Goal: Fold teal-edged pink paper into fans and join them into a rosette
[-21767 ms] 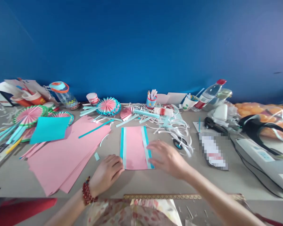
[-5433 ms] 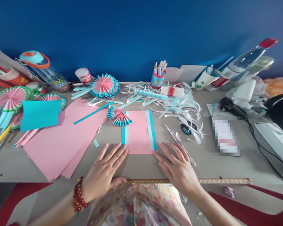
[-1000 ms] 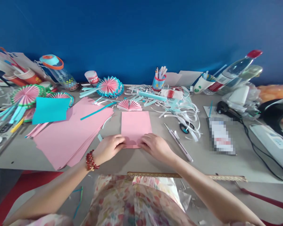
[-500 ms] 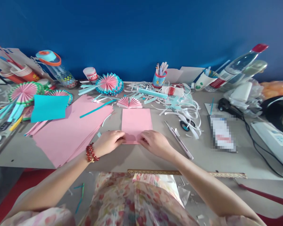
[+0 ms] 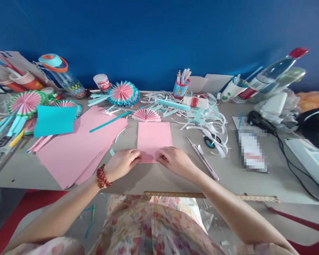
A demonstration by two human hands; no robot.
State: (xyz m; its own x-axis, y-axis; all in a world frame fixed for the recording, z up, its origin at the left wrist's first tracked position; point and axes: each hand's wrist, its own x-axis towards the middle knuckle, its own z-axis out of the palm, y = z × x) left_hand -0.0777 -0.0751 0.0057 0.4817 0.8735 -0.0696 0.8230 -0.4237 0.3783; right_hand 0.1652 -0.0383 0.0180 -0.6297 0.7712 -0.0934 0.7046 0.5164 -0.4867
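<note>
At six o'clock from the fan [image 5: 146, 115], the small sheet [image 5: 154, 136] had left hand [image 5: 121, 164] at its seven and right hand [image 5: 177, 161] at its five, fingers curled, clamped or not I couldn't tell, apparently creasing the near edge, calling next for even pressure.
</note>
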